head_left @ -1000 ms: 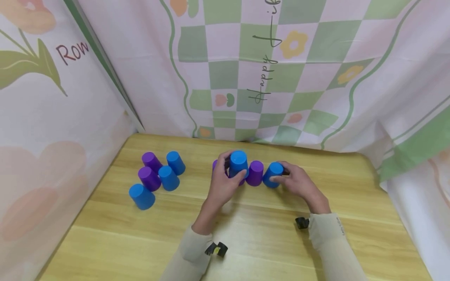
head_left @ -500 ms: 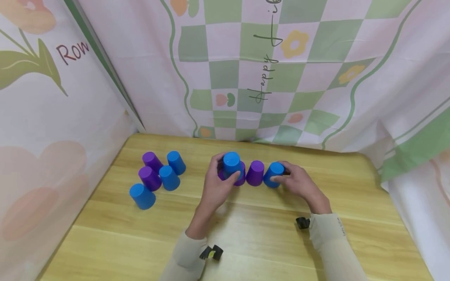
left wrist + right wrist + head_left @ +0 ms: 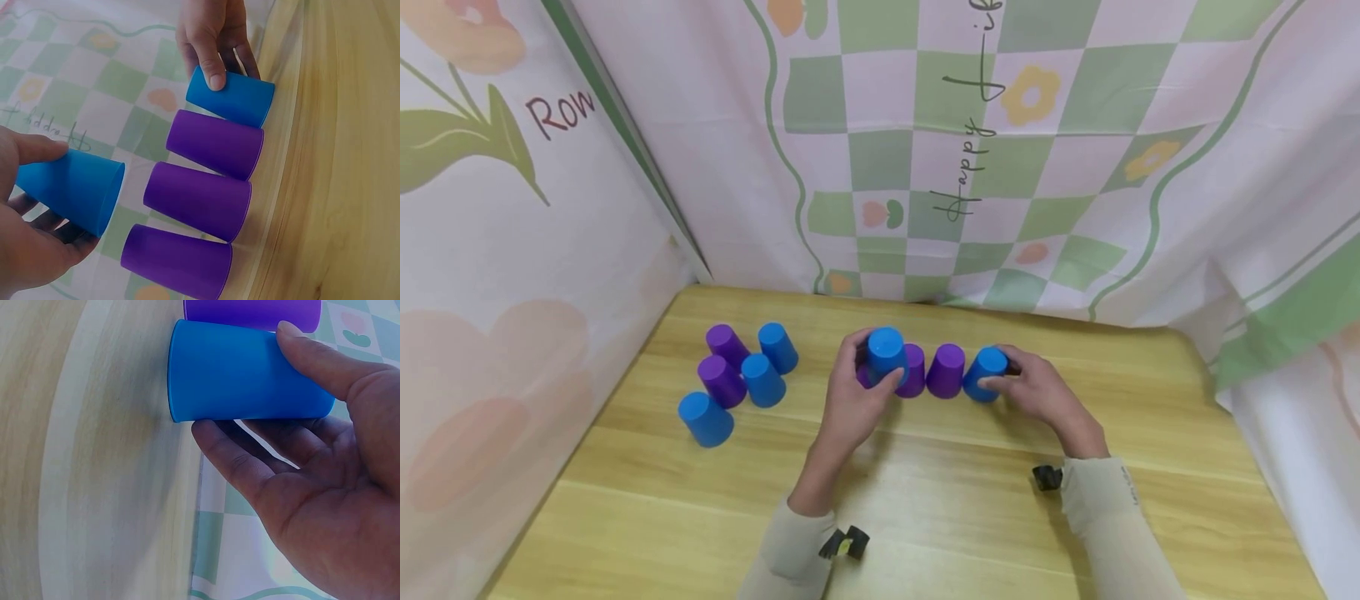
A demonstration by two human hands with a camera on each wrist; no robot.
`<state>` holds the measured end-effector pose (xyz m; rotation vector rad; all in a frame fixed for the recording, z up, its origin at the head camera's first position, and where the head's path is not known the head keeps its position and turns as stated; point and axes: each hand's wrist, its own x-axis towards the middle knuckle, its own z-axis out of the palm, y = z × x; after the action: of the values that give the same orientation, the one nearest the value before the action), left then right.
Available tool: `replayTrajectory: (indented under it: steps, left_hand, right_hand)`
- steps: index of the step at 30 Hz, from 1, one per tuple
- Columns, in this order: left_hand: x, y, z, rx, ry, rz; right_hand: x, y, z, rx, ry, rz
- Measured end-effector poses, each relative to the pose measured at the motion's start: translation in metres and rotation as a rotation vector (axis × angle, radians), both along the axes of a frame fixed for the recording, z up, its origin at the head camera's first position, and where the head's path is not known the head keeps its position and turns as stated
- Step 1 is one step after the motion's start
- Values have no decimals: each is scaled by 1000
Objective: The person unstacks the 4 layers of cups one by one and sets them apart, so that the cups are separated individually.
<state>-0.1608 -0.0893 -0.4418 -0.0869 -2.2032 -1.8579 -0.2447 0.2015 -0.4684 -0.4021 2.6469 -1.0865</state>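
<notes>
My left hand (image 3: 859, 402) grips a blue cup (image 3: 887, 350) held upside down above the row; the left wrist view shows its rim off the table. Three purple cups stand rim-down in that row: a right one (image 3: 945, 372), a middle one (image 3: 912, 372) and a left one (image 3: 178, 261), which is mostly hidden behind my hand in the head view. At the row's right end stands another blue cup (image 3: 250, 372), rim on the table. Around it curl the thumb and fingers of my right hand (image 3: 1043, 390).
On the left of the wooden table (image 3: 955, 517) stands a loose group of upturned cups, among them a near blue cup (image 3: 706, 419) and a purple cup (image 3: 722, 382). A patterned curtain (image 3: 955, 167) hangs along the back edge.
My left hand has carried its blue cup leftward above the row, uncovering more of the middle purple cup. My right hand stays on the blue cup at the right end.
</notes>
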Motion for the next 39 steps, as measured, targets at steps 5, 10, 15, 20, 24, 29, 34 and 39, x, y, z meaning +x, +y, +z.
replayTrajectory:
  steps: [5, 10, 15, 20, 24, 29, 34, 39]
  left_hand:
    - [2, -4, 0, -16, 10, 8]
    - [3, -9, -1, -32, 19, 20]
    - [6, -13, -1, -33, 3, 32]
    - [8, -16, -3, -36, 12, 36]
    - [9, -17, -3, -38, 12, 42]
    - [12, -20, -3, -41, -9, 58]
    - [18, -25, -5, -36, -20, 77]
    - [22, -30, -7, -34, -27, 95]
  right_hand:
    - [-1, 0, -1, -1, -7, -3]
    - [-1, 0, -1, -5, -2, 8]
    - [0, 0, 0, -11, 2, 15]
    - [-1, 0, -1, -8, 2, 13]
    - [0, 0, -1, -7, 1, 12]
    - [-1, -2, -2, -7, 2, 17]
    - [-2, -3, -3, -3, 0, 12]
    - [-2, -1, -2, 6, 1, 7]
